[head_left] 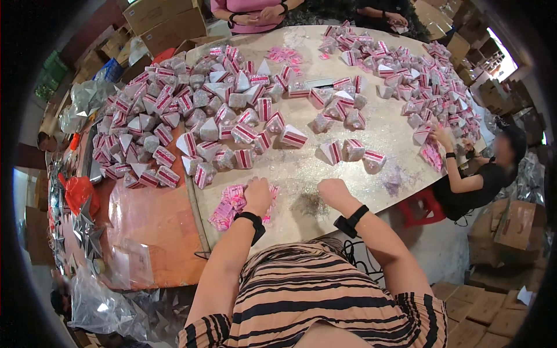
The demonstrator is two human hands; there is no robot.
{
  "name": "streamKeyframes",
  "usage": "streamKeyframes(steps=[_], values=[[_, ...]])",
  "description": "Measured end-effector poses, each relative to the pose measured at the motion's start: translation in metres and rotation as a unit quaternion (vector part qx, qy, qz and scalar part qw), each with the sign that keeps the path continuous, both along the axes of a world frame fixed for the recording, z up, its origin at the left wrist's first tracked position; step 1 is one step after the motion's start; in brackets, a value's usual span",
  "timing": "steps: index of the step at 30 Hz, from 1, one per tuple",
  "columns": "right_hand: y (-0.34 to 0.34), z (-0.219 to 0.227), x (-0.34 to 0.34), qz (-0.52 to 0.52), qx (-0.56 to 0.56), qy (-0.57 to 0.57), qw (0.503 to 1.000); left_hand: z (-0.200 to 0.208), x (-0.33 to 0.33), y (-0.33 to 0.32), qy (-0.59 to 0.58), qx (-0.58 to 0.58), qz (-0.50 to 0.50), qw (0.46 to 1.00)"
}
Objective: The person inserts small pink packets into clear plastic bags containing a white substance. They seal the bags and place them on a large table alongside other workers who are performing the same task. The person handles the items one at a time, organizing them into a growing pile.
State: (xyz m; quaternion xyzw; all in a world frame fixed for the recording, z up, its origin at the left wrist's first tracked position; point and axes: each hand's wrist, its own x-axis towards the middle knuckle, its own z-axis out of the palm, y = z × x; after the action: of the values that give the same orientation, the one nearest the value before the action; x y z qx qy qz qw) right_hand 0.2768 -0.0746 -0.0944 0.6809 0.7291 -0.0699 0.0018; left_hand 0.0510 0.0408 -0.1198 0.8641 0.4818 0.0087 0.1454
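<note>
My left hand (pixel 258 196) is closed and lowered onto a loose pile of small pink printed tags (pixel 227 210); its fingertips are hidden, so whether it grips a tag does not show. To the right, my right hand (pixel 336 192) rests at the table, fingers curled in; what they hold, if anything, is hidden. Beyond the hands stand several cake-slice-shaped pieces (pixel 293 136), glittery and wrapped in clear film, with pink and white striped sides. A group of similar wrapped pieces (pixel 353 150) sits ahead of my right hand.
Heaps of the wrapped pieces (pixel 165 95) cover the far left and far right of the pale table (pixel 301 217). A co-worker (pixel 470 177) handles pieces at the right; two people stand opposite. An orange surface (pixel 151 232) adjoins on the left. Cardboard boxes (pixel 478 307) are at lower right.
</note>
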Motion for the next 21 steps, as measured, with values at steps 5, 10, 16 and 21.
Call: streamKeyframes(steps=[5,10,16,21], values=[[0.003,0.035,0.006,-0.108,0.055,0.158,0.98,0.001,-0.008,0.005,-0.059,-0.052,0.017,0.997],[0.007,0.071,-0.008,-0.164,0.03,0.38,0.91,0.036,-0.023,0.006,-0.285,-0.28,0.057,0.915],[0.024,0.1,-0.061,-0.11,0.03,0.554,0.825,0.071,-0.04,0.004,-0.541,-0.498,0.101,0.67],[0.031,0.108,-0.08,-0.066,0.031,0.544,0.836,0.087,-0.053,0.004,-0.595,-0.524,0.136,0.594]])
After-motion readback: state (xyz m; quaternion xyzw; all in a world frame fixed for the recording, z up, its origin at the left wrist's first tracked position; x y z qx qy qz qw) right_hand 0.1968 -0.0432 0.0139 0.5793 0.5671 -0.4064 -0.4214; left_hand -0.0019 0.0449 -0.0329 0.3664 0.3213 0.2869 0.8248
